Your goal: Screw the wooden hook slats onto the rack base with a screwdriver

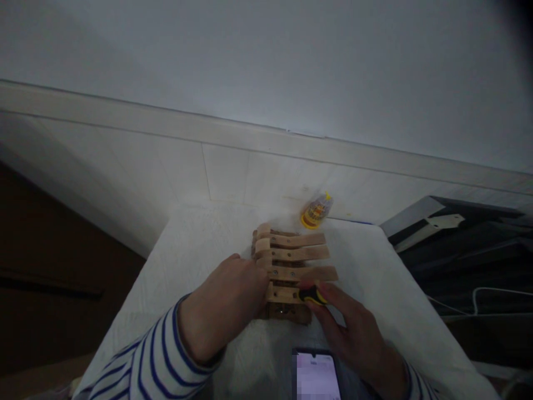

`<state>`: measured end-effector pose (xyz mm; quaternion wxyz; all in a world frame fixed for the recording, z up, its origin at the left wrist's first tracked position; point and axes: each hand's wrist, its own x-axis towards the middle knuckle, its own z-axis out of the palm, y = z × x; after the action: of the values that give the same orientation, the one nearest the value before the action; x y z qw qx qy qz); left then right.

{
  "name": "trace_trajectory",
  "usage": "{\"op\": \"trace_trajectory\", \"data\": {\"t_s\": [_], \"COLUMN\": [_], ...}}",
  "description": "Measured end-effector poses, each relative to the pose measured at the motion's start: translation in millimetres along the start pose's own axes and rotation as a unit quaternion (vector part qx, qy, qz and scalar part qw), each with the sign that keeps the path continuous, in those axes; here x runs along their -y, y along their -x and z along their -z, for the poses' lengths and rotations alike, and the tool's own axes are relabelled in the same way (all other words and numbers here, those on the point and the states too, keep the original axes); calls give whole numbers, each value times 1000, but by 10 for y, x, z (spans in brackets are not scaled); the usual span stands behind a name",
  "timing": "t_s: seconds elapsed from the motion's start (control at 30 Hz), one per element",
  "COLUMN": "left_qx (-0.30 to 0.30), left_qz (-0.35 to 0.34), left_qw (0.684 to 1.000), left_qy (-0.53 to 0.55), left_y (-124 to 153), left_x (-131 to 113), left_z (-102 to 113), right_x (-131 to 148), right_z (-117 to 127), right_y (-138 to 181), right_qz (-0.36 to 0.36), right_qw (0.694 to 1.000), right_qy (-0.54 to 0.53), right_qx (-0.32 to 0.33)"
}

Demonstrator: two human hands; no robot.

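A wooden assembly point(297, 255) lies on the white table, with several pale slats running left to right, set side by side on a darker base. Dark screw heads or holes dot the slats. My left hand point(233, 297) is closed at its left edge, steadying it near the front slat point(283, 293); its fingertips are mostly hidden. My right hand point(350, 328) pinches a short screwdriver point(314, 295) with a black and yellow handle. The screwdriver's front end is over the front slat, near a screw hole; its tip cannot be made out.
A phone point(317, 375) with a lit screen lies at the table's near edge, below my right hand. Behind the assembly stands a small clear container point(317, 211) with yellow parts. A white wall borders the back, and dark items point(458, 250) are piled beyond the right edge.
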<state>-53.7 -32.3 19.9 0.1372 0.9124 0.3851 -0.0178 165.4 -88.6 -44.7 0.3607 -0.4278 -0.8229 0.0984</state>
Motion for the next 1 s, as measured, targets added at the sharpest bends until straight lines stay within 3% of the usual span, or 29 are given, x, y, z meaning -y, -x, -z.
{"op": "trace_trajectory", "data": {"t_s": [0.2,0.37,0.6,0.8,1.0], "left_qx": [13,33,13,20,36], "left_qz": [-8,6,2,7,21], "left_qw": [1000,999,1000,1000,999], "left_qy": [7,-1,-9,-22,-2], "left_y": [-3,11,8,5,-10], "left_x": [-18,-30,-37,-41,-45], "left_z": [45,87,86,72,89], "right_x": [57,49,80,62,35], "right_z": [-12,-12,39,114,161], "right_y": [17,-7,-112,-144,-187], "right_qz": [-33,-9,46,47,45], "right_qw": [999,1000,999,997,997], "right_qy": [3,-3,-15,-7,-34], "right_qx": [8,16,20,67,47]}}
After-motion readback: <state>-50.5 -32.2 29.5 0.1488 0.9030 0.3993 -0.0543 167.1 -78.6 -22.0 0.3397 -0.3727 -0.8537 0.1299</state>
